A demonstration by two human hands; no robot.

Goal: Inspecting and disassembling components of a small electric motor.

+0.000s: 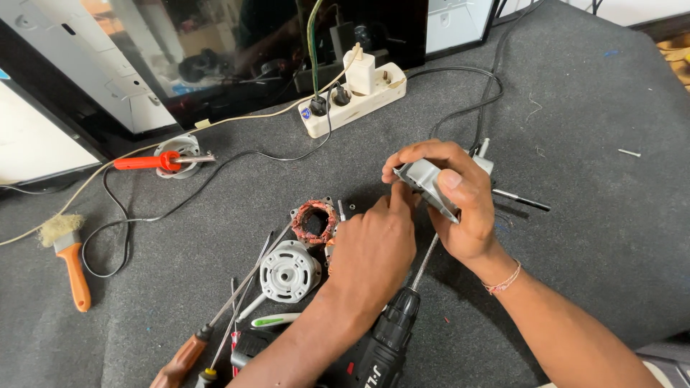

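I see my right hand [460,208] closed around a small grey metal housing [425,181], thumb pressed on its near face and fingers curled over the far edge, holding it lifted clear of the grey felt-covered bench [589,237]. That grip looks meant to steady the part so the other hand can work on it. My left hand [374,248] comes in from the near side, its fingertips pinched against the housing's left corner; whether something tiny sits between them I cannot tell.

A thin metal shaft [521,200] sticks out to the right of the housing. Just left of my hands lie the copper-wound stator [315,221] and, nearer, the round grey end cap [289,271], both set flat and close by, I judge for easy reach. A cordless drill [384,345] lies under my left forearm, its long bit [424,262] pointing far toward the housing. Screwdrivers [215,338] fan out at the near left.

Farther left are an orange-handled brush [68,255] and a red-handled tool [147,163]; the white power strip [352,97] sits at the far side. The right half of the bench offers the most open room; the left is crowded with cables and tools.
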